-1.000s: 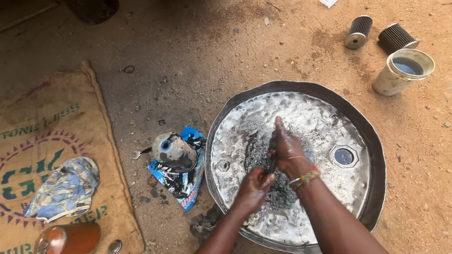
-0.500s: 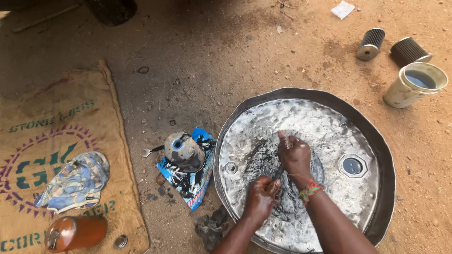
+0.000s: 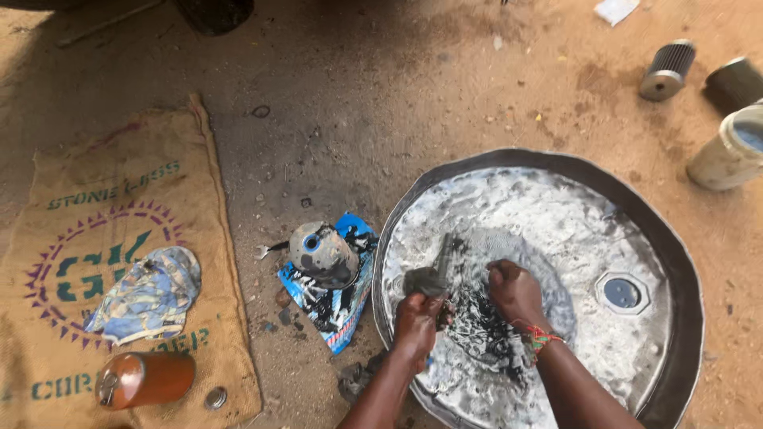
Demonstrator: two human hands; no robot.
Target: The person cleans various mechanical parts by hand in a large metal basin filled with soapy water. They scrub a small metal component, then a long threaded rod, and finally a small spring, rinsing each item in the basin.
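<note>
A wide round metal basin (image 3: 675, 262) lies on the dirt, holding foamy grey liquid. My left hand (image 3: 416, 319) grips a dark greasy metal part (image 3: 433, 276) that sticks up out of the liquid near the basin's left side. My right hand (image 3: 515, 292) is closed in a fist just right of that part, over a black greasy patch; what it holds is hidden. A beaded band circles my right wrist. A round cap fitting (image 3: 621, 292) sits in the basin's right half.
A dirty metal housing (image 3: 323, 253) rests on a blue packet (image 3: 334, 306) left of the basin. A burlap sack (image 3: 103, 238) carries a crumpled cloth (image 3: 147, 294) and an orange bottle (image 3: 145, 379). Two cylindrical filters (image 3: 666, 71) and a white bucket (image 3: 727, 155) stand far right.
The view has shifted, so the basin sits further right. My right hand has closed from flat fingers into a fist. My left hand has lifted the dark part clear of the liquid.
</note>
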